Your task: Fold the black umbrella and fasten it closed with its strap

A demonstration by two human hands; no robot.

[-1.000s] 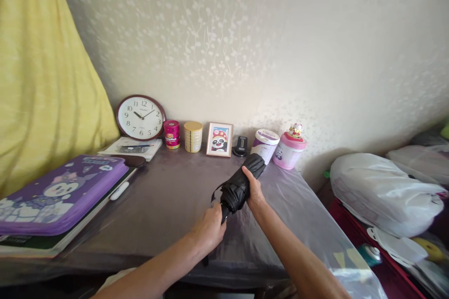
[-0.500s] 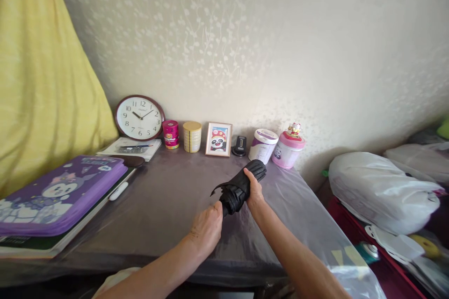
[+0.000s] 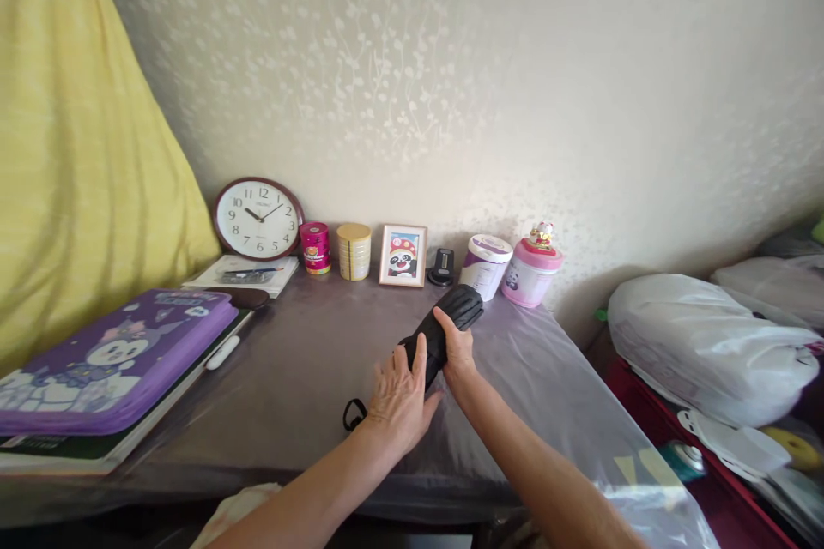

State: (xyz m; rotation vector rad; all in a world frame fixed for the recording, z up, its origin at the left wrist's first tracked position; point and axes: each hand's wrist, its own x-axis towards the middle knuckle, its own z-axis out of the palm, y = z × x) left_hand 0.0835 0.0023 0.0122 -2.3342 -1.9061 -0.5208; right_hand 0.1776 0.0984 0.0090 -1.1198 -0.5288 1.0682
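Grips: two, a left grip (image 3: 402, 395) and a right grip (image 3: 458, 350). Black umbrella (image 3: 433, 341): one. Containers along the far edge of the counter (image 3: 309, 360): four, namely one magenta tin (image 3: 315, 249), one yellow tin (image 3: 354, 253), one purple-and-white tub (image 3: 486, 268) and one pink jar (image 3: 531, 276). Same edge: one clock (image 3: 258, 219), one picture frame (image 3: 402, 256), one figurine (image 3: 542, 236). Toward the left edge: one purple folder (image 3: 122, 360), one white marker (image 3: 222, 352). Beyond the right edge: at least two bags (image 3: 701, 343) (overlap prevents a firm count).
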